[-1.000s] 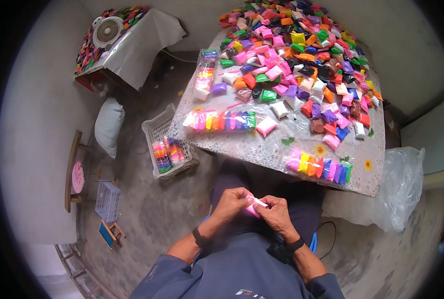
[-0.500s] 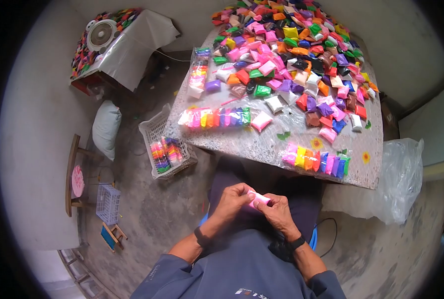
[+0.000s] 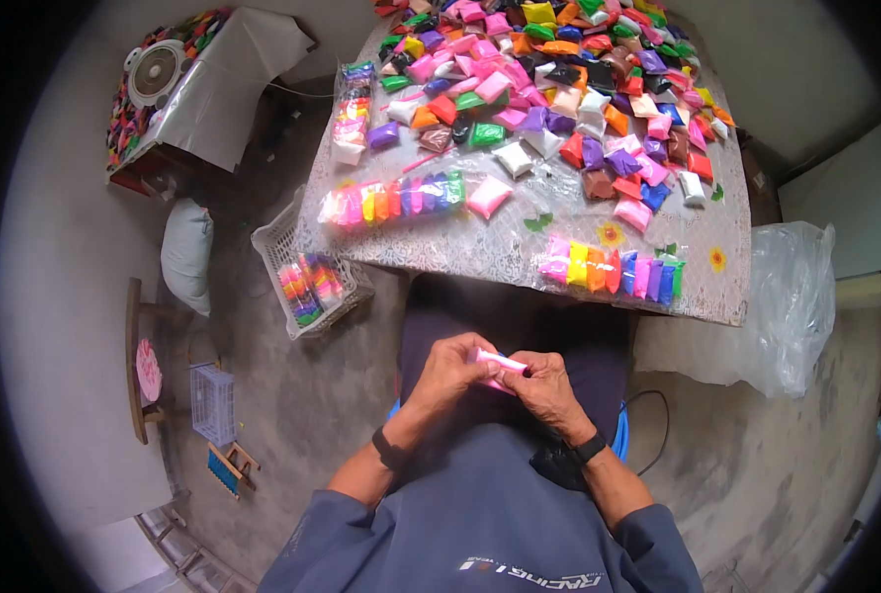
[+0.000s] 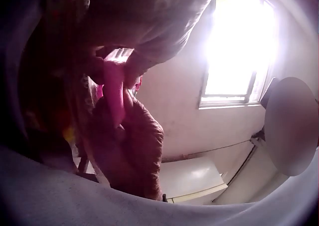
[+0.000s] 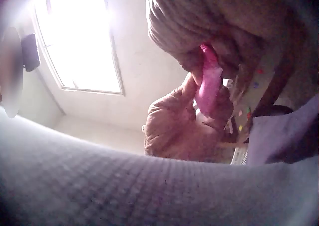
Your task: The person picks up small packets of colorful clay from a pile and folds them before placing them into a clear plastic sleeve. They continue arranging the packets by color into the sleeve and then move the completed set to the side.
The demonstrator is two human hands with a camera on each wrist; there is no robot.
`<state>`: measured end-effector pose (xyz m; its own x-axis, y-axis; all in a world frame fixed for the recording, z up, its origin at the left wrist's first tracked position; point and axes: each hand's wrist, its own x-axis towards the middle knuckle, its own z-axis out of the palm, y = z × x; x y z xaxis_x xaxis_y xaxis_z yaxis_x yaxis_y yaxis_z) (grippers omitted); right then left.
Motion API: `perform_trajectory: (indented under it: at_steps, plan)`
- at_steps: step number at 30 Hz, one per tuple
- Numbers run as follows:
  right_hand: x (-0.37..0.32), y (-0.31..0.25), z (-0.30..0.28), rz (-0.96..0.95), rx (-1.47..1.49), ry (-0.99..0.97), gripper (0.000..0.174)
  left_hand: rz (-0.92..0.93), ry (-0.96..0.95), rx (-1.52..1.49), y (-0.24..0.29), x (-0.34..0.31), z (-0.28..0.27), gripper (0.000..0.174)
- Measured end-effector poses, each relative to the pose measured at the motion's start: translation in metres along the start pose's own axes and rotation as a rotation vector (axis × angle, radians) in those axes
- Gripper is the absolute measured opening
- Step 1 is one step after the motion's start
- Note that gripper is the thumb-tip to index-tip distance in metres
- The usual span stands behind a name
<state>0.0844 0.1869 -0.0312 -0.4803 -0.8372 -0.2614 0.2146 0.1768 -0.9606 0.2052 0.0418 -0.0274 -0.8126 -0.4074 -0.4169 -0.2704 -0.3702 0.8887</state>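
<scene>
Above the lap, both hands hold a small soft pink packet [image 3: 501, 368] between them. The left hand [image 3: 448, 374] pinches one end with thumb and fingers. At the other end, the right hand [image 3: 547, 389] pinches it the same way. A whitish strip shows along the packet's upper edge. In the left wrist view the pink packet [image 4: 115, 89] is seen edge-on between dark, shaded fingers. The right wrist view shows the packet [image 5: 209, 89] bulging between the fingertips. Near the table's front edge lies a clear bag with a row of coloured packets [image 3: 599, 269].
A large heap of coloured packets [image 3: 559, 89] covers the back of the patterned table [image 3: 440, 242]. Two more filled clear bags, one a long sleeve [image 3: 393, 201], lie at its left. A white crate [image 3: 337, 314] stands on the floor at left; clear plastic sheeting [image 3: 782, 306] hangs at right.
The head view has shifted, so the table and heap sit higher and further left in it. Both hands keep hold of the pink packet, whose whitish edge now shows more.
</scene>
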Motion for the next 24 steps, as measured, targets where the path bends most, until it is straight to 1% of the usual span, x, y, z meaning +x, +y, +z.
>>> perform_trajectory:
  at_steps: [4, 7, 9, 13, 15, 16, 18, 19, 21, 24]
  plan:
    - [-0.001, 0.007, -0.006, -0.026, -0.093, 0.002, 0.017, -0.013, -0.008, -0.044, -0.001, 0.001, 0.002, 0.015]
    - [-0.001, 0.003, -0.005, -0.040, -0.022, 0.010, 0.016, 0.012, -0.010, -0.057, 0.000, 0.001, 0.003, 0.017]
    - [-0.002, -0.006, -0.004, -0.021, 0.056, 0.040, 0.014, 0.036, -0.002, -0.166, 0.003, 0.001, 0.008, 0.020]
    - [-0.001, -0.007, -0.006, -0.038, 0.015, 0.077, 0.014, 0.073, 0.027, -0.195, 0.005, -0.001, 0.013, 0.021]
    - [-0.002, -0.012, -0.005, -0.120, -0.096, 0.072, 0.015, 0.082, 0.035, -0.213, 0.002, 0.000, 0.012, 0.018]
    - [-0.002, -0.013, -0.004, -0.119, -0.096, 0.071, 0.015, 0.081, 0.035, -0.214, 0.002, -0.001, 0.012, 0.018]
    - [-0.003, -0.014, -0.001, -0.158, -0.122, 0.081, 0.016, 0.096, 0.044, -0.243, 0.002, -0.002, 0.012, 0.012]
    - [-0.002, -0.013, 0.000, -0.156, -0.122, 0.080, 0.016, 0.094, 0.046, -0.244, 0.001, -0.002, 0.012, 0.012]
    - [-0.001, -0.011, 0.001, -0.182, -0.197, 0.107, 0.016, 0.094, 0.074, -0.247, 0.000, 0.000, 0.011, 0.007]
    - [0.000, -0.007, 0.002, -0.155, -0.148, 0.135, 0.015, 0.085, 0.102, -0.251, -0.005, 0.006, 0.011, 0.005]
